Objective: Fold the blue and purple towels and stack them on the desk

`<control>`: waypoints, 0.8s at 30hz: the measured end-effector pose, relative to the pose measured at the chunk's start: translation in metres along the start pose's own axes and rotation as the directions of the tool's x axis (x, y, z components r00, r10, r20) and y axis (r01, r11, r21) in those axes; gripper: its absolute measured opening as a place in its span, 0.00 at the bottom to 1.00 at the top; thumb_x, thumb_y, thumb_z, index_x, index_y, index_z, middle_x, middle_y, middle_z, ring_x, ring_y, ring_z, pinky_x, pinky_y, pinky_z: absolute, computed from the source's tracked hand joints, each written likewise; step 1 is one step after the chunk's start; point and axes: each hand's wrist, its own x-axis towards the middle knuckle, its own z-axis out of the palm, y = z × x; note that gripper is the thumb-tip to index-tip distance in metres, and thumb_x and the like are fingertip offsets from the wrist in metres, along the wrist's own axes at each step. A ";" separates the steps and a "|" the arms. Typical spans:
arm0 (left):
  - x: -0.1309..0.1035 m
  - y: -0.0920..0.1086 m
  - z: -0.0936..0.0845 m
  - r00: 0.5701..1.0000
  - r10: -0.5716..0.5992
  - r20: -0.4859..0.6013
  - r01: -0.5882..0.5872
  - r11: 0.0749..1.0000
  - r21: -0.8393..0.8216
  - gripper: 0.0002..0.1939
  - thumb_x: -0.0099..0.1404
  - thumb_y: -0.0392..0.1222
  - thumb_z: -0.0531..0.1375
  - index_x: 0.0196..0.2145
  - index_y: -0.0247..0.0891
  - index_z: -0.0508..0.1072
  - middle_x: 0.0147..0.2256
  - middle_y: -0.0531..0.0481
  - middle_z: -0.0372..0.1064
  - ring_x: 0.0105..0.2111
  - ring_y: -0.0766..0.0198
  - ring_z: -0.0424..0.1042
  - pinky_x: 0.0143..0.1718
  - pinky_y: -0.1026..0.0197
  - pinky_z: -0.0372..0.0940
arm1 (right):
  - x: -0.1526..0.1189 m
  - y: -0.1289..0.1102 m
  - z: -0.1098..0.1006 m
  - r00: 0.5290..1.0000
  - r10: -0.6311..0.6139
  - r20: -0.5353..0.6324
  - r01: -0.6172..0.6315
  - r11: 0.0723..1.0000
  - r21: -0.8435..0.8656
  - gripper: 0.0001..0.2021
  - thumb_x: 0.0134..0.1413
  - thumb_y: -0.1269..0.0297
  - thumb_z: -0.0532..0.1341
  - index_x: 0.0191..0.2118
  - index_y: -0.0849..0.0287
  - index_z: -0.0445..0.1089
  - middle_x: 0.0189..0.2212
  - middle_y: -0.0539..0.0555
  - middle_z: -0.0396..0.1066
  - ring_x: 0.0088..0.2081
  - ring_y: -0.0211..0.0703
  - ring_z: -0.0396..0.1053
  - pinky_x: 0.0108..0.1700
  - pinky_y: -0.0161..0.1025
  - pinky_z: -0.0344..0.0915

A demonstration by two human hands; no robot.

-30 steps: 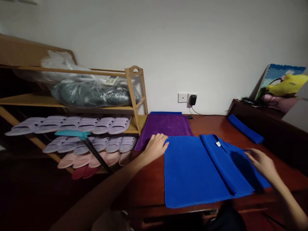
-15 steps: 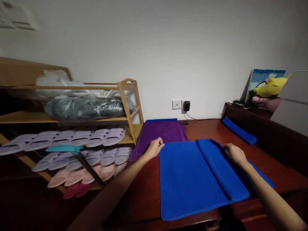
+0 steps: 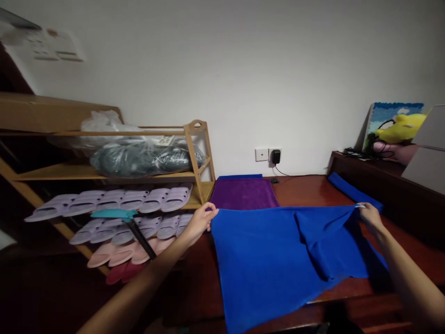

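Observation:
A blue cloth (image 3: 264, 260) is stretched between my two hands, its top edge lifted off the reddish-brown table (image 3: 304, 189). My left hand (image 3: 200, 222) pinches the cloth's top left corner. At the top right corner, my right hand (image 3: 370, 217) pinches the cloth beside a small white tag. The right part of the cloth is rumpled, with folds hanging down. Behind it lies a purple cloth (image 3: 243, 194), with a strip of blue cloth at its far edge. A narrow folded blue cloth (image 3: 354, 191) rests at the table's right side.
On the left stands a wooden rack (image 3: 197, 157) with lilac slippers (image 3: 155, 200), pink slippers and a plastic-wrapped bundle (image 3: 146, 160). A teal-topped black handle (image 3: 114, 214) is before it. A black plug (image 3: 276, 157) is in the wall. A yellow plush toy sits at right.
Both hands have moved apart, raising and stretching the blue cloth's top edge. Its folded right part has opened out into loose folds. The view has shifted slightly left.

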 end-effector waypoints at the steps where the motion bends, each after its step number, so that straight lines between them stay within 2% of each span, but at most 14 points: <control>1: -0.004 0.001 -0.008 1.000 -0.005 -0.020 0.005 1.000 0.004 0.21 0.53 0.56 0.64 0.31 0.41 0.58 0.15 0.64 0.56 0.12 0.74 0.53 0.12 0.74 0.48 | 0.003 0.000 0.000 1.000 0.026 0.015 -0.025 0.999 -0.043 0.21 0.50 0.62 0.46 0.44 0.67 0.68 0.30 0.64 0.73 0.28 0.49 0.71 0.31 0.42 0.67; 3: -0.010 0.003 -0.024 0.999 -0.017 -0.050 0.018 1.000 0.023 0.21 0.53 0.56 0.64 0.30 0.41 0.58 0.15 0.65 0.54 0.11 0.76 0.50 0.12 0.74 0.45 | 0.007 -0.001 -0.001 0.998 0.057 0.041 -0.050 0.987 -0.155 0.20 0.49 0.62 0.49 0.43 0.67 0.69 0.33 0.67 0.72 0.32 0.53 0.71 0.35 0.46 0.66; 7: -0.007 0.008 -0.052 0.998 -0.022 -0.055 0.029 0.990 0.138 0.21 0.53 0.57 0.63 0.30 0.41 0.58 0.14 0.65 0.54 0.11 0.75 0.50 0.13 0.73 0.42 | 0.015 -0.009 -0.003 0.995 0.009 0.099 0.025 0.943 -0.332 0.18 0.52 0.59 0.51 0.43 0.62 0.71 0.40 0.68 0.70 0.41 0.61 0.68 0.41 0.51 0.62; 12: 0.020 0.004 -0.070 0.988 0.136 -0.077 -0.103 0.939 0.329 0.19 0.55 0.57 0.59 0.31 0.41 0.58 0.18 0.61 0.62 0.15 0.70 0.59 0.17 0.70 0.51 | 0.027 -0.028 0.006 0.980 -0.124 0.155 0.179 0.891 -0.417 0.21 0.57 0.53 0.47 0.43 0.59 0.72 0.44 0.65 0.67 0.44 0.58 0.66 0.42 0.48 0.61; 15: 0.041 -0.008 -0.071 0.954 0.252 -0.160 -0.139 0.848 0.511 0.15 0.57 0.55 0.55 0.30 0.41 0.58 0.18 0.60 0.62 0.17 0.68 0.60 0.19 0.68 0.54 | 0.034 -0.039 0.017 0.979 -0.162 0.121 0.199 0.868 -0.455 0.23 0.59 0.55 0.45 0.44 0.61 0.71 0.43 0.66 0.66 0.45 0.57 0.65 0.41 0.47 0.61; 20: 0.074 -0.028 -0.059 0.891 0.351 -0.287 -0.078 0.742 0.665 0.07 0.58 0.46 0.53 0.27 0.41 0.58 0.17 0.59 0.58 0.19 0.65 0.63 0.25 0.64 0.58 | 0.037 -0.060 0.044 0.985 -0.170 0.002 0.146 0.840 -0.523 0.25 0.62 0.56 0.40 0.47 0.61 0.69 0.45 0.67 0.65 0.47 0.62 0.63 0.41 0.52 0.62; 22: 0.078 -0.031 -0.052 0.868 0.381 -0.318 -0.054 0.709 0.703 0.05 0.58 0.43 0.53 0.29 0.41 0.61 0.22 0.55 0.63 0.27 0.60 0.68 0.32 0.59 0.62 | 0.033 -0.068 0.054 0.982 -0.188 -0.032 0.139 0.822 -0.553 0.26 0.62 0.54 0.39 0.49 0.63 0.68 0.46 0.67 0.64 0.50 0.64 0.61 0.44 0.55 0.60; 24: 0.066 -0.031 -0.043 0.860 0.421 -0.288 -0.067 0.652 0.755 0.08 0.59 0.43 0.54 0.36 0.39 0.65 0.34 0.47 0.70 0.39 0.54 0.70 0.42 0.53 0.63 | 0.026 -0.071 0.060 0.974 -0.218 -0.057 0.147 0.808 -0.570 0.27 0.62 0.52 0.39 0.53 0.63 0.65 0.49 0.67 0.63 0.52 0.64 0.59 0.48 0.57 0.58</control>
